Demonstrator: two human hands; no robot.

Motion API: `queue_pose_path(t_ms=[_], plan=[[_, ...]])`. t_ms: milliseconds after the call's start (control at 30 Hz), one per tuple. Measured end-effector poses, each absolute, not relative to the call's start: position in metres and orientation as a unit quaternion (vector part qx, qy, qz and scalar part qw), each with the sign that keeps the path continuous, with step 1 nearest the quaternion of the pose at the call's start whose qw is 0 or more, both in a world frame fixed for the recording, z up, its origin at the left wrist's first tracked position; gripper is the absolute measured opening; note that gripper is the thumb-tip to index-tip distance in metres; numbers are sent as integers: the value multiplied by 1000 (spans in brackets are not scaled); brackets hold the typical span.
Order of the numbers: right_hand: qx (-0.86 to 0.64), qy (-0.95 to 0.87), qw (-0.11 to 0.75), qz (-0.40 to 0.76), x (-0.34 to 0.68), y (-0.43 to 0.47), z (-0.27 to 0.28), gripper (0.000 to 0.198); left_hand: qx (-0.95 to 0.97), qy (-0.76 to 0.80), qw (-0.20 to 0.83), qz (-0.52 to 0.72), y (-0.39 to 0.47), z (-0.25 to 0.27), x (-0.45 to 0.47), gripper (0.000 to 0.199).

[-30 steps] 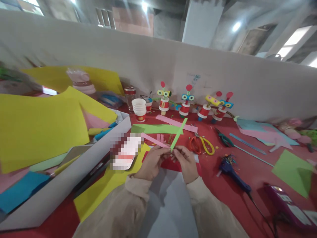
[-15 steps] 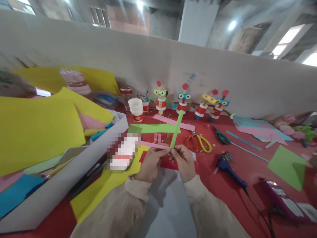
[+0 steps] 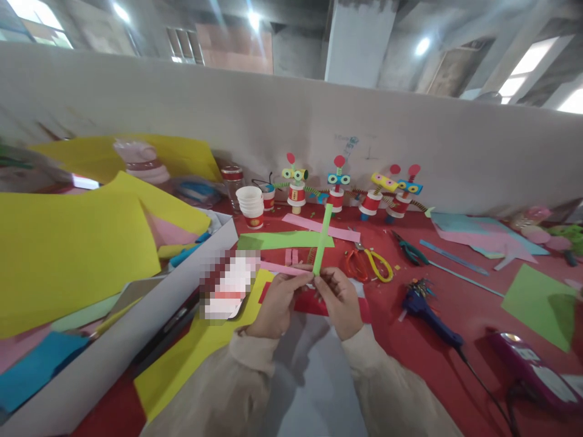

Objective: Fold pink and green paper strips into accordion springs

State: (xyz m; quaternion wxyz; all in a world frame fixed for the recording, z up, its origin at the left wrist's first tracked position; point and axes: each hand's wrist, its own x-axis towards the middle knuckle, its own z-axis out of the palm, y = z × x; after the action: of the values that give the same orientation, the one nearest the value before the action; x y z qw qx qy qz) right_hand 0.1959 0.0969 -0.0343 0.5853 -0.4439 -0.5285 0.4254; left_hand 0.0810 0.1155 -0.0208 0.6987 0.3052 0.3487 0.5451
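Between my fingertips, a narrow green paper strip (image 3: 323,237) and a pink paper strip (image 3: 282,267) meet at a corner. The green one stands up and away from me, and the pink one runs off to the left. My left hand (image 3: 276,301) pinches the pink strip close to the corner. From the right, my right hand (image 3: 340,300) pinches the lower end of the green strip, fingertips nearly touching those of the left. Fingers hide the exact overlap. Beneath my hands lies red paper (image 3: 311,305), beside a yellow sheet (image 3: 200,349).
Paper-cup figures (image 3: 336,197) and stacked cups (image 3: 251,209) line the back. A white box (image 3: 136,309) of coloured paper is on the left. Scissors (image 3: 379,265), pliers (image 3: 410,249), a blue glue gun (image 3: 430,318) and a purple device (image 3: 531,370) lie on the right.
The view has tipped slightly, so the scene sits a little lower. The green strip leans a bit less to the right; both hands keep their pinch at the corner.
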Motion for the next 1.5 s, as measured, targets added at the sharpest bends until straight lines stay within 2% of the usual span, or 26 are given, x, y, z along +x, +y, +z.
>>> queue_pose_path(t_ms=[133,367,533,767,900,1067,1333,1433,1500], plan=[[-445,-569,570,393,195,96,-35,22,266,364,716,532,115,-21,78,21],[-470,-633,565,243,199,97,-35,4,231,358,752,503,109,-15,80,24],[-457,-640,577,220,200,94,-32,5,238,354,764,485,108,-11,82,12],[-458,-637,584,210,200,93,-33,4,262,340,770,472,108,-10,79,14],[-450,-627,578,266,200,99,-37,3,247,357,761,483,111,-14,78,17],[-428,-589,573,377,197,102,-43,25,219,364,750,507,116,-20,78,27],[-432,-563,568,416,200,103,-43,11,229,380,747,495,114,-18,78,25],[-432,-538,569,448,201,105,-43,12,237,414,726,496,115,-15,77,29],[-425,-514,564,487,201,107,-44,15,247,434,707,501,114,-13,76,25]])
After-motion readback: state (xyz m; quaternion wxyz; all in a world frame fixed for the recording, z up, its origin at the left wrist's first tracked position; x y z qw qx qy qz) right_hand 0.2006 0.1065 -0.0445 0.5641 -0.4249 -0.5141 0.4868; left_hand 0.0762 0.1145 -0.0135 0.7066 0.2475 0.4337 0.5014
